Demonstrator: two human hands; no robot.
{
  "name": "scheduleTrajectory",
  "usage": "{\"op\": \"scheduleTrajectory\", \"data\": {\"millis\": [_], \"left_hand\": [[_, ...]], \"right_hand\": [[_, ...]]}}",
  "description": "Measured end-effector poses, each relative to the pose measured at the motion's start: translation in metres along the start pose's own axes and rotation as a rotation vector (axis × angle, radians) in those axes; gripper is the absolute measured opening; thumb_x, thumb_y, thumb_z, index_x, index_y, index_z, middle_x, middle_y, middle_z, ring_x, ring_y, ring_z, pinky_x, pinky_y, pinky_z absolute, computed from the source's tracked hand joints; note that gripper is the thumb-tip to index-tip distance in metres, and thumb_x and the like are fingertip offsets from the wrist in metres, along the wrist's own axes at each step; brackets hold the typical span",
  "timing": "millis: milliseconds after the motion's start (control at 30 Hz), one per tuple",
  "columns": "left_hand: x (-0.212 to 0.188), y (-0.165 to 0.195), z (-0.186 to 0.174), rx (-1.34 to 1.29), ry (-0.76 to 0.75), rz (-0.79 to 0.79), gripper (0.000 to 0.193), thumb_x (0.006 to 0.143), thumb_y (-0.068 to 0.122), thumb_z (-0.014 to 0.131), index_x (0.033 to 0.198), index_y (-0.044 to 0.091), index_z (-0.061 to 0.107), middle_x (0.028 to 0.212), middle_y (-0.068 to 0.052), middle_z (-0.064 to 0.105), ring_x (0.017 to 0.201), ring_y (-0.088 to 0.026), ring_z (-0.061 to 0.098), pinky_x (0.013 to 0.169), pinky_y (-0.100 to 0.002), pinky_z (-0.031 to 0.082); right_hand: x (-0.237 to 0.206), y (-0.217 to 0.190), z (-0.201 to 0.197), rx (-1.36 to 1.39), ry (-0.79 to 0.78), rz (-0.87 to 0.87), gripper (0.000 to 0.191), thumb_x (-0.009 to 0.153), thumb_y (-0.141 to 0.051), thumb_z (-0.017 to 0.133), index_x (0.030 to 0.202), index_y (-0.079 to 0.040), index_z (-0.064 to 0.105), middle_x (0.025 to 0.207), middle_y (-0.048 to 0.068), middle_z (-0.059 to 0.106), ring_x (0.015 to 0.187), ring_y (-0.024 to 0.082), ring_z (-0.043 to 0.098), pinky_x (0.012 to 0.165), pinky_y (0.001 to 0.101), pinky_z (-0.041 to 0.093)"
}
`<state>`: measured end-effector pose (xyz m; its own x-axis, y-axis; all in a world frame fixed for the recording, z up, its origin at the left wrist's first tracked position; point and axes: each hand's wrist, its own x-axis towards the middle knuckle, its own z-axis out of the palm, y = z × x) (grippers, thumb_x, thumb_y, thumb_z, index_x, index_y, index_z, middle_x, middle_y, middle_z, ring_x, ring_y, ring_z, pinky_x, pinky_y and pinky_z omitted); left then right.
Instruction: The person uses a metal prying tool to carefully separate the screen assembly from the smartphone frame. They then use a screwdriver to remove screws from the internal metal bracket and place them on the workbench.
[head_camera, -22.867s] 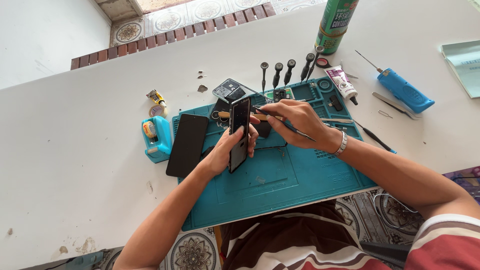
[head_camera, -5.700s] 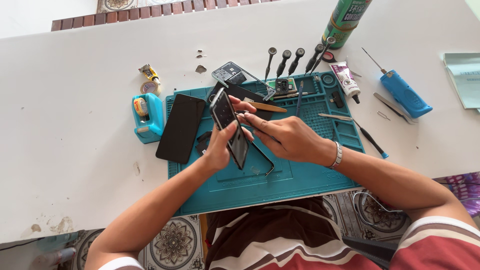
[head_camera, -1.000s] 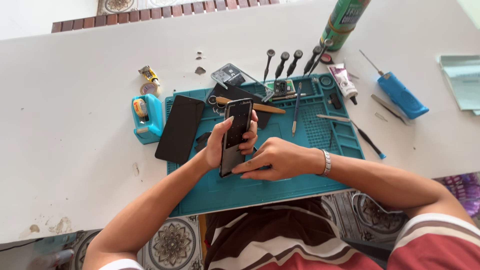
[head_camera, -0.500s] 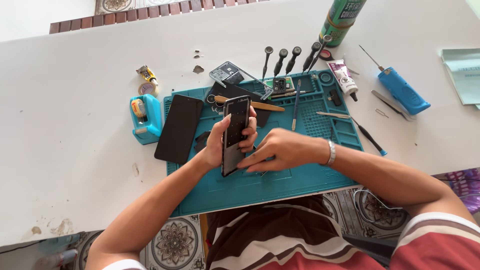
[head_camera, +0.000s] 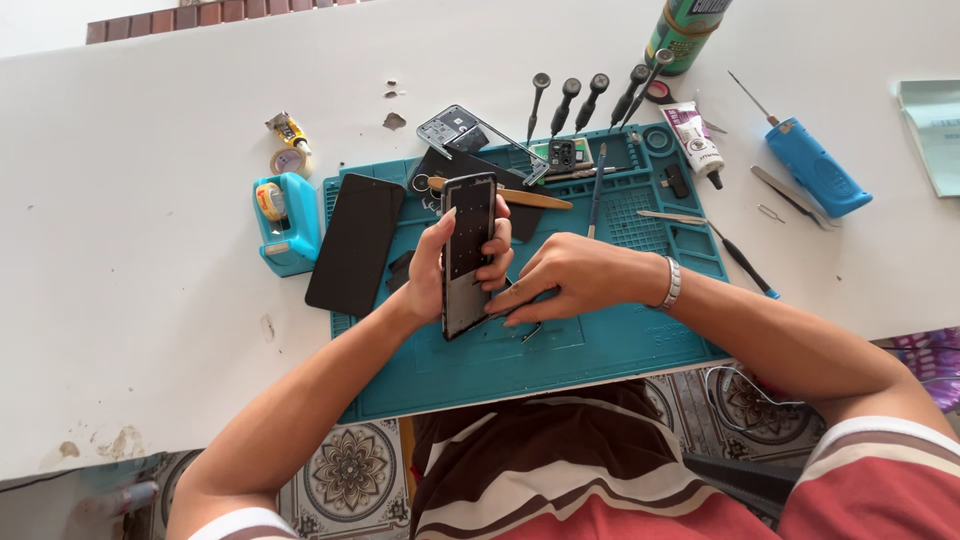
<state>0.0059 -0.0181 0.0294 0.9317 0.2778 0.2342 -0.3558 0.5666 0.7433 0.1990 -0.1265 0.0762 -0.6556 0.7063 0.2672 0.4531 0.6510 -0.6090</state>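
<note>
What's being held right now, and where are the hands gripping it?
The left hand grips the phone frame by its long edges; the right hand touches its lower edge.

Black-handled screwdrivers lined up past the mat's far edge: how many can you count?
5, side by side on the white table just beyond the teal mat: at. Others may lie among the clutter.
</note>
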Motion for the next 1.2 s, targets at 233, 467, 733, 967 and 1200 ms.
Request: {"op": "scheduleTrajectory", "data": {"millis": [233,467,733,967,1200], "left_hand": [[-0.004,-0.002,0.003,-0.030,0.020,-0.034,0.063,0.100,0.058,0.052,0.135,0.007,0.040,0.094,-0.002,0.038,0.074,-0.011,0.041,0.066,-0.027,0.039],[-0.001,-0.001,0.003,-0.018,0.047,-0.026,0.061,0.101,0.058,0.052,0.133,0.007,0.042,0.092,-0.002,0.038,0.073,-0.012,0.041,0.065,-0.029,0.039],[0.001,-0.001,0.001,-0.010,0.051,-0.044,0.062,0.100,0.059,0.051,0.132,0.007,0.043,0.092,-0.002,0.039,0.073,-0.012,0.042,0.065,-0.029,0.040],[0.001,0.000,0.003,0.024,0.071,-0.043,0.063,0.099,0.060,0.051,0.131,0.006,0.043,0.091,-0.002,0.039,0.073,-0.012,0.042,0.064,-0.028,0.041],[0.002,-0.002,0.002,0.032,0.072,-0.038,0.064,0.099,0.062,0.050,0.131,0.006,0.044,0.090,-0.001,0.039,0.072,-0.012,0.043,0.064,-0.029,0.041]], "right_hand": [[0.001,-0.015,0.014,-0.043,0.023,0.000,0.028,0.092,-0.023,0.077,0.118,-0.014,0.080,0.063,0.006,0.069,0.052,0.020,0.064,0.051,0.0349,0.048],[-0.003,-0.002,-0.003,-0.015,-0.082,0.093,0.021,0.089,-0.025,0.077,0.107,-0.016,0.082,0.073,0.007,0.077,0.057,0.019,0.069,0.052,0.0330,0.051],[-0.008,0.005,-0.014,0.059,-0.066,0.146,0.022,0.086,-0.020,0.078,0.105,-0.012,0.082,0.079,0.008,0.079,0.058,0.018,0.071,0.053,0.0312,0.053],[-0.009,0.012,-0.014,0.096,-0.090,0.178,0.024,0.086,-0.019,0.078,0.108,-0.011,0.081,0.078,0.009,0.079,0.057,0.018,0.070,0.053,0.0302,0.051],[-0.010,0.014,-0.014,0.126,-0.088,0.188,0.024,0.086,-0.019,0.078,0.108,-0.011,0.081,0.079,0.008,0.079,0.056,0.016,0.071,0.052,0.0293,0.051]]}}
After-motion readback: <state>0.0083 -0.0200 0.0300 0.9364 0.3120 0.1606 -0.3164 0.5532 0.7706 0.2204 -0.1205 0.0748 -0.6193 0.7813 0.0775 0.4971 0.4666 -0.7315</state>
